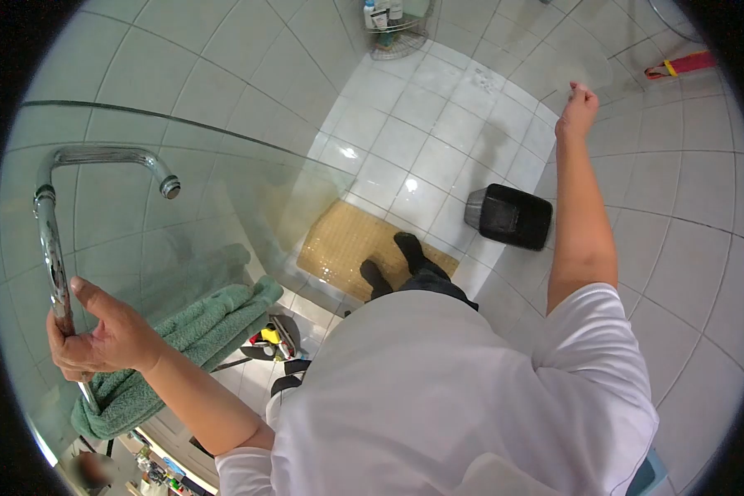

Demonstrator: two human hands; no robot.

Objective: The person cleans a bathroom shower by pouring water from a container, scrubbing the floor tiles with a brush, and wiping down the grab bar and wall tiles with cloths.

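At the far left, the left hand [103, 331] wraps round one chrome bar [50, 236], so that hold looks complete. The bar stands by one glass panel [256, 178], its bent end reaching rightward above the hand. Just below and right of the hand, one green towel [198, 335] hangs bunched about the bar's lower end; nothing shows it being handled.

Toward the middle lies one woven mat [331, 240], with two feet in dark socks [409, 248] over it. Beyond, one corner shelf [397, 41] carries at least three containers, too small to count surely. Right of the mat sits one black bin [521, 219], apparently untouched.

Farther right, the right hand [580, 107] is raised before the tiled wall, fingers partly curled; I cannot tell whether it is closed or holds anything, so its part remains unclear. Last comes one red item with a yellow band [693, 63].
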